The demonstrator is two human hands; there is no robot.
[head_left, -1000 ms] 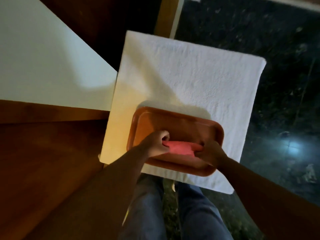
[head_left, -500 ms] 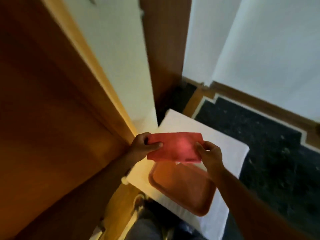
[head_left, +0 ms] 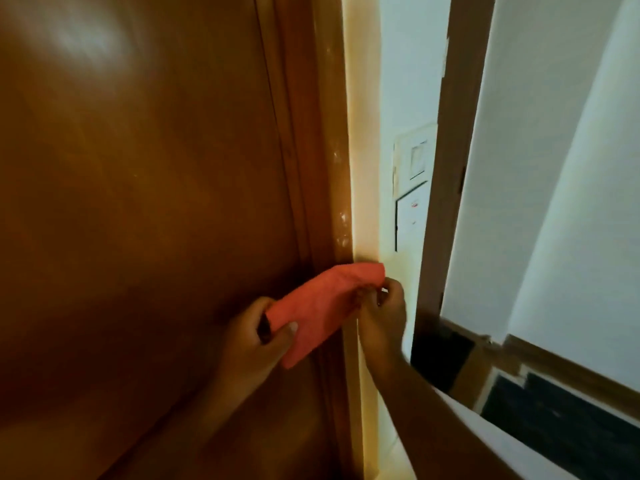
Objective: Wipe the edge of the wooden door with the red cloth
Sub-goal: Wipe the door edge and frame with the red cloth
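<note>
The wooden door (head_left: 145, 209) fills the left half of the view, its vertical edge (head_left: 334, 174) running down the middle. A folded red cloth (head_left: 320, 306) is held slanted across that edge at about mid height. My left hand (head_left: 258, 336) grips the cloth's lower left end in front of the door face. My right hand (head_left: 382, 308) pinches its upper right end, just past the edge beside the pale wall. Whether the cloth touches the wood cannot be told.
A pale wall strip (head_left: 367, 188) with a white switch plate (head_left: 412, 188) lies right of the door edge. A brown frame post (head_left: 446, 168) stands further right, then white wall. Dark floor (head_left: 561, 414) and a white towel corner (head_left: 485, 441) show at lower right.
Both hands lifted the red cloth from the orange tray on the floor up to the door's edge. My view swung from the floor up to the door.
</note>
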